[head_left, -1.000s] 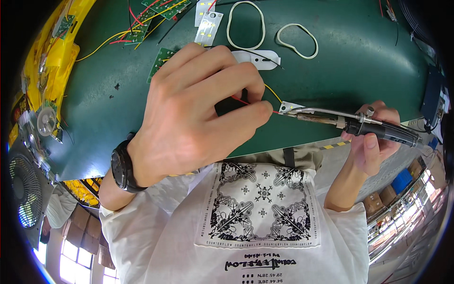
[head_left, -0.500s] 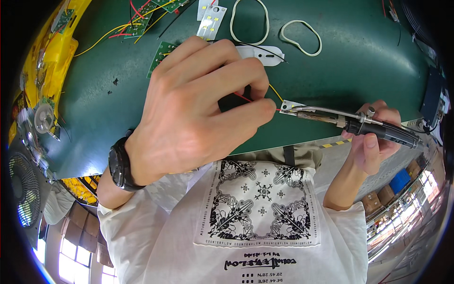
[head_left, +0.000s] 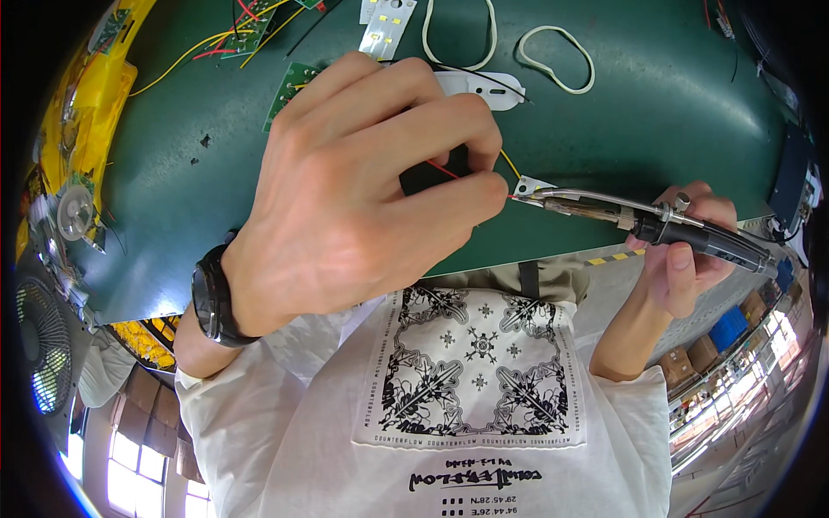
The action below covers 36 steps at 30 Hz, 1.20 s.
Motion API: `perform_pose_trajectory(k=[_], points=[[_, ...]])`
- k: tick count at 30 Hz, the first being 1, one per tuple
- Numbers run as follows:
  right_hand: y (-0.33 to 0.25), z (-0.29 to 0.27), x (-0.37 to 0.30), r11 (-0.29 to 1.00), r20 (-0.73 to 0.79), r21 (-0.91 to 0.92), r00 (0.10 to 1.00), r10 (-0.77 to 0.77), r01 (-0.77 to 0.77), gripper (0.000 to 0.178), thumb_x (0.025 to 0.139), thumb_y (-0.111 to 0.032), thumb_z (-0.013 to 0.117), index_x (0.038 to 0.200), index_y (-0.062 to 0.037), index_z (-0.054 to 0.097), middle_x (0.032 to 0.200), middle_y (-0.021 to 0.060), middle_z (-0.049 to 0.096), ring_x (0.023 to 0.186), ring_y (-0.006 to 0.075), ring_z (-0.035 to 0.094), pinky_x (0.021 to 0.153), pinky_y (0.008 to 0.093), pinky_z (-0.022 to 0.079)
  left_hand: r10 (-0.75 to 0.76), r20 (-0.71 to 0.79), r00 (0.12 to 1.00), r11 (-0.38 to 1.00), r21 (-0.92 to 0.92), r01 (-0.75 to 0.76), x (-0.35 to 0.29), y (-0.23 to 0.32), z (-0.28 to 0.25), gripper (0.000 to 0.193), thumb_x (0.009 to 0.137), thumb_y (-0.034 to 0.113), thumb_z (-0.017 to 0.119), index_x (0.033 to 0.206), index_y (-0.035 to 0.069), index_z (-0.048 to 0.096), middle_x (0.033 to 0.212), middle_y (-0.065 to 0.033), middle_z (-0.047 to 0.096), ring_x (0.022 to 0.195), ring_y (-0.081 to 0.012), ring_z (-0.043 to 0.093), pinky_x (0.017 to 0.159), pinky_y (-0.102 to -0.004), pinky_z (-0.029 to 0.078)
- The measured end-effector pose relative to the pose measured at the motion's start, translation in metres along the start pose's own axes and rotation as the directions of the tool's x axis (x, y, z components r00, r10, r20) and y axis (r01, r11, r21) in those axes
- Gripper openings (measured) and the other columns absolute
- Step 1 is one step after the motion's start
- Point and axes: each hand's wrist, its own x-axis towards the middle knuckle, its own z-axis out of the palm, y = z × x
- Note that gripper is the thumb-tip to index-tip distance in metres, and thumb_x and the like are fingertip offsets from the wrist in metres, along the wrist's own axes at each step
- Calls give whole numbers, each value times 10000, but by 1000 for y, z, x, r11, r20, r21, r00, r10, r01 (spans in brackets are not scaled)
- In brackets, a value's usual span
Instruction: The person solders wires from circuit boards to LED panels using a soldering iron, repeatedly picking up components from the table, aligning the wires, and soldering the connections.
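Note:
My left hand [head_left: 354, 190], with a black watch at its wrist, pinches a thin red wire [head_left: 442, 168] between thumb and forefinger. The wire's end pokes out past the fingertips to a small white LED board [head_left: 524, 184]. My right hand [head_left: 691, 268] grips a black-handled soldering iron [head_left: 704, 243] with a metal tube along its top. Its tip points left and meets the small board beside the red wire's end; exact contact is too fine to tell. A yellow wire [head_left: 511, 162] also runs to this board. Beyond my left hand lies a green circuit board [head_left: 283, 97], partly covered.
On the green table [head_left: 656, 121] lie a white slotted plate [head_left: 496, 91], two pale rubber bands [head_left: 592, 73] and a larger LED strip [head_left: 386, 34]. Wired circuit boards [head_left: 246, 39] sit at the far left, near a yellow bin [head_left: 108, 95]. A fan [head_left: 43, 345] stands lower left.
The table items sit slightly shifted in view. Both hands keep their grips, and the iron's tip stays at the small board by the red wire.

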Motion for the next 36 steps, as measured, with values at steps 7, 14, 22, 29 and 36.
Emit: perform_pose_trajectory(k=[7,14,22,29,36], points=[[0,0,0,1000,-4,-13,1000,11,-11,351,806,-145,652,971,111,477,751,137,460,524,188,515,397,253,471,-2,2,1000,1000,-2,2,0,0,0,224,489,77,697,704,71,636,777,-11,608,635,-165,486,553,-295,338],[0,2,1,1000,-10,27,1000,13,-13,352,802,-148,661,964,108,483,757,136,470,517,179,509,394,247,464,-2,-16,1000,1000,3,2,-2,0,2,216,490,78,697,695,69,632,772,-7,603,637,-160,487,556,-293,344],[0,-8,-2,998,16,-66,1000,5,-4,357,797,-159,658,958,108,483,768,136,482,511,180,516,391,246,462,-11,-13,1000,1000,-1,11,1,1,3,209,489,67,697,684,71,622,769,-4,601,633,-157,482,550,-287,336],[1,-1,0,999,16,-51,1000,-7,8,372,798,-166,663,977,103,479,784,144,482,510,183,522,394,247,455,-16,-18,1000,1000,21,16,0,2,3,208,483,49,696,673,74,615,766,-1,599,629,-156,480,549,-286,333],[-4,6,2,996,-82,71,995,61,-55,410,784,-201,728,957,96,504,721,139,527,502,176,554,418,231,464,-32,-17,999,999,8,32,0,3,3,207,481,51,697,669,77,614,770,4,598,631,-154,481,552,-288,333]])
